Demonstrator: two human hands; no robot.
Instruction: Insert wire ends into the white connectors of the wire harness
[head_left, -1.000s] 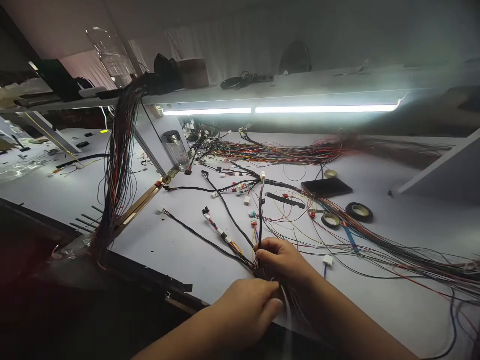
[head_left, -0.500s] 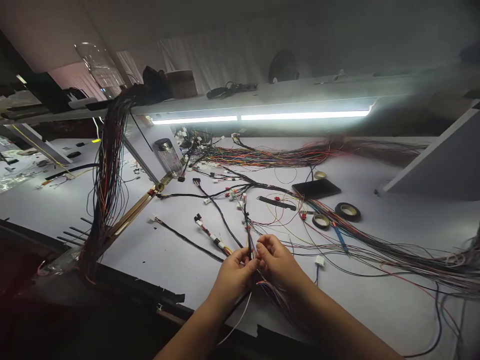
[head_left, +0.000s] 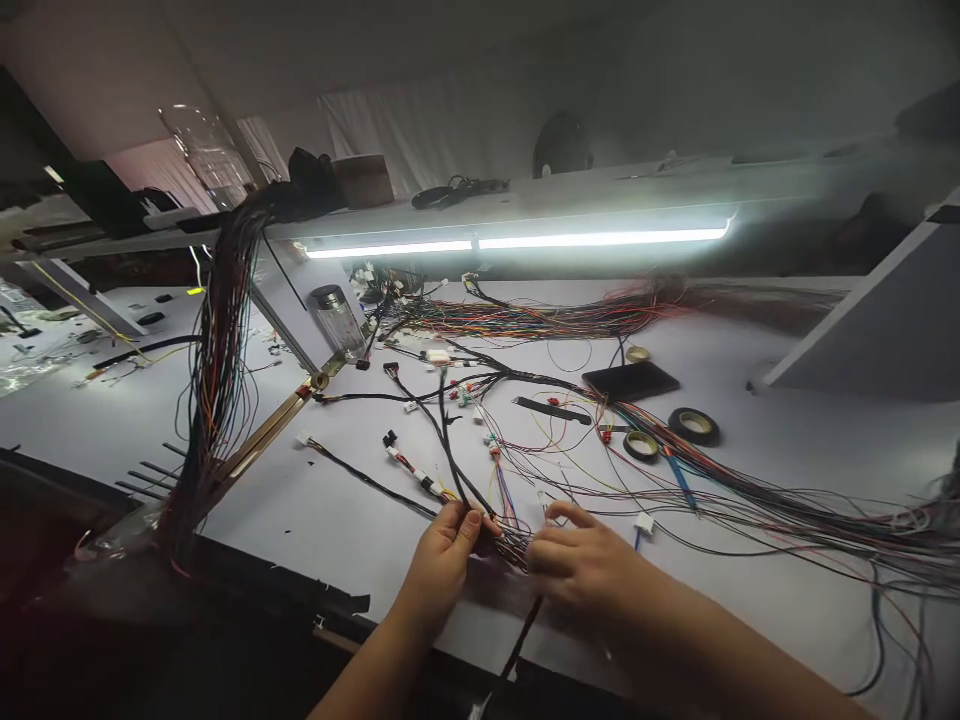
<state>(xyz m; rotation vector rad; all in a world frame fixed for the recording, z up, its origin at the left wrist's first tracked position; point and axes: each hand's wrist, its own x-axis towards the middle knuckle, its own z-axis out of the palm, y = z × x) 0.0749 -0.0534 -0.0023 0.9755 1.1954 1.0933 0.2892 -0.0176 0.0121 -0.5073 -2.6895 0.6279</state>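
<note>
A wire harness (head_left: pixel 480 440) with black-taped branches and small white and red connectors lies spread on the white bench (head_left: pixel 337 500). My left hand (head_left: pixel 442 560) is closed on the bundled part of the harness near the front edge. My right hand (head_left: pixel 581 565) pinches the same bundle just to the right, index finger stretched over loose coloured wires. A black cable (head_left: pixel 517 645) hangs down from between the hands over the bench edge.
Two tape rolls (head_left: pixel 694 425) and a black flat pad (head_left: pixel 630 380) lie to the right among long coloured wires (head_left: pixel 787 510). A hanging wire bundle (head_left: pixel 217 370) drops from the shelf at left. A clear jar (head_left: pixel 337 320) stands behind, under a light strip (head_left: pixel 517 242).
My hands have moved apart along the bundle: the left slid left, the right slid right and lower. A black branch of the harness now stands up further left.
</note>
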